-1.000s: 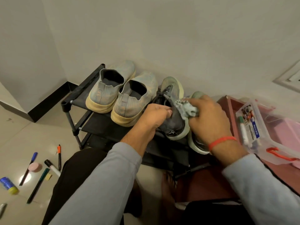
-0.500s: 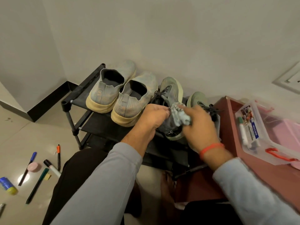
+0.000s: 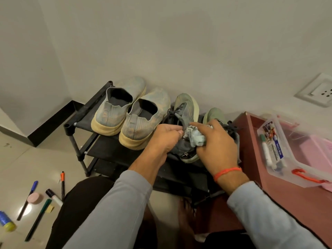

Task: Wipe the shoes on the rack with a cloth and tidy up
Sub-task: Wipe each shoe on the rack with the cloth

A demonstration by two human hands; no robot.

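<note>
Black shoe rack (image 3: 81, 121), top shelf: grey slip-on pair (image 3: 133, 112) at left, dark laced shoe (image 3: 186, 112) right of it. Left hand (image 3: 166, 136) grips that shoe's near end. Right hand (image 3: 217, 146) clutches crumpled cloth (image 3: 195, 137) against it.

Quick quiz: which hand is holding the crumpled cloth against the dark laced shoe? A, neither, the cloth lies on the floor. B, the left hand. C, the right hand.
C: the right hand with the orange wristband grips the cloth on the dark shoe, which the left hand steadies.
</note>
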